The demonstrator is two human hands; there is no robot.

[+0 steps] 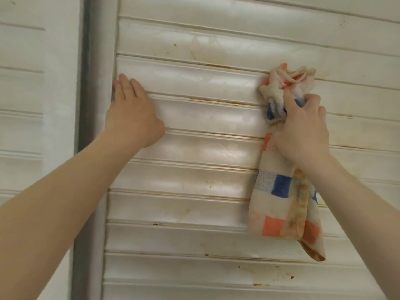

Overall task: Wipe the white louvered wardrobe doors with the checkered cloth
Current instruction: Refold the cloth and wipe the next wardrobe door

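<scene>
A white louvered wardrobe door fills most of the view, its slats marked with brown specks and rusty streaks. My left hand lies flat on the slats near the door's left edge, fingers spread and holding nothing. My right hand grips a bunched checkered cloth with orange, blue and cream squares and brown stains. The cloth's upper end is pressed against a slat above my fist. Its lower end hangs loose down the door.
A second louvered door stands at the left. A grey vertical gap separates it from the door under my hands. Rusty marks run along several slat edges.
</scene>
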